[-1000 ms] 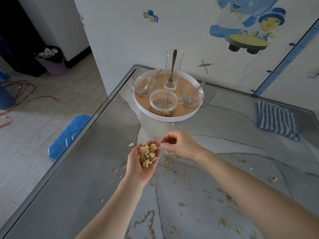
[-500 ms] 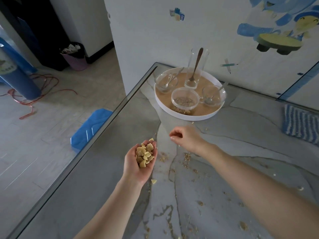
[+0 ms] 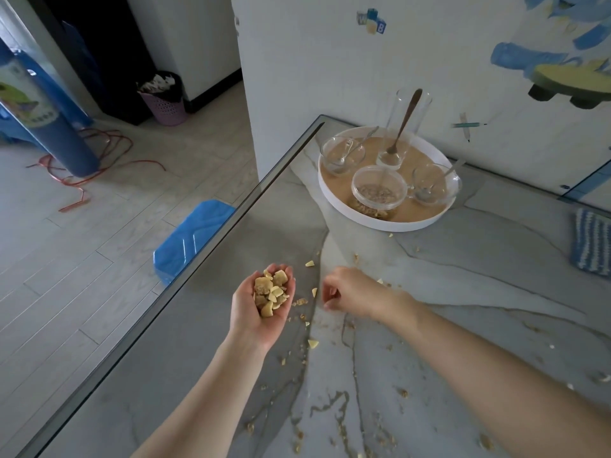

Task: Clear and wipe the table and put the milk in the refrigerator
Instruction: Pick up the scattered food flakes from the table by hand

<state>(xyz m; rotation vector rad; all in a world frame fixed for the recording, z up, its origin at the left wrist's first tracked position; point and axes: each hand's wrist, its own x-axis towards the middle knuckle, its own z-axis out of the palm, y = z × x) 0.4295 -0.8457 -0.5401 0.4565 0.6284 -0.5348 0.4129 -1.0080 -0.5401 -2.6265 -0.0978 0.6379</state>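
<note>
My left hand (image 3: 264, 309) is cupped palm up above the table's left part and holds a heap of yellow-brown food pieces (image 3: 271, 292). My right hand (image 3: 353, 292) hovers low over the grey marble table (image 3: 463, 292) just right of it, fingers curled downward, with nothing visible in them. A loose piece (image 3: 314, 291) lies beside its fingertips. More crumbs and pieces (image 3: 312, 343) are scattered over the tabletop. No milk is in view.
A white round tray (image 3: 337, 193) at the back holds three glass bowls, a tall glass (image 3: 405, 127) and spoons. A blue striped cloth (image 3: 591, 246) lies at the right edge. On the floor left of the table edge are a blue stool (image 3: 188, 239) and a pink bin (image 3: 163, 100).
The view has swung left. My right hand has dropped from beside the left hand toward the tabletop near a loose piece. My left hand still holds the heap.
</note>
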